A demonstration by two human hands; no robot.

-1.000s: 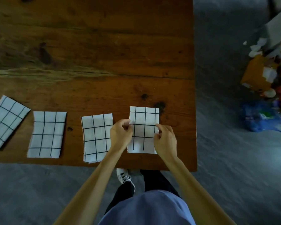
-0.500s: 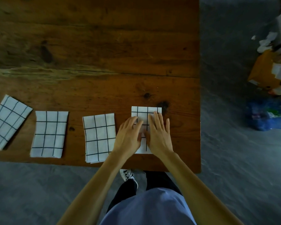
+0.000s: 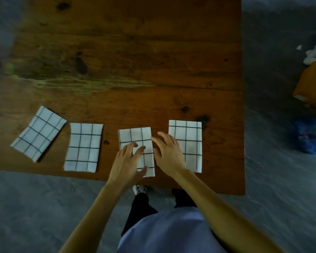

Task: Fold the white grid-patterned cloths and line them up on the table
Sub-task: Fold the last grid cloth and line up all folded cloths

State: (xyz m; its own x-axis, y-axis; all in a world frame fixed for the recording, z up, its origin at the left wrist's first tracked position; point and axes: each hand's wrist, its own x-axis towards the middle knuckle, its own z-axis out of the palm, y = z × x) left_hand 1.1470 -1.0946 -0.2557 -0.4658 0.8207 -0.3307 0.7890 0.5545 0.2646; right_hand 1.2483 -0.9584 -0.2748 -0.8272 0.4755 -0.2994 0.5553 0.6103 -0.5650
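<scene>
Lining-up step: L hand [image 3: 128, 159] flat on 3rd cloth [image 3: 135, 136], R hand [image 3: 169, 152] open, grip empty; next, square it w/ the row.

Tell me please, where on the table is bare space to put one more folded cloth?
The wide wood beyond the cloth row is bare. Near the front edge it is crowded: four folded cloths lie side by side with narrow gaps, and the left hand and right hand lie over the third cloth.

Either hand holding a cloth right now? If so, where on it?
Nothing is held. The left hand lies with spread fingers over the third cloth; the right hand is spread over the gap beside the rightmost cloth. Contact can't be told.
</scene>
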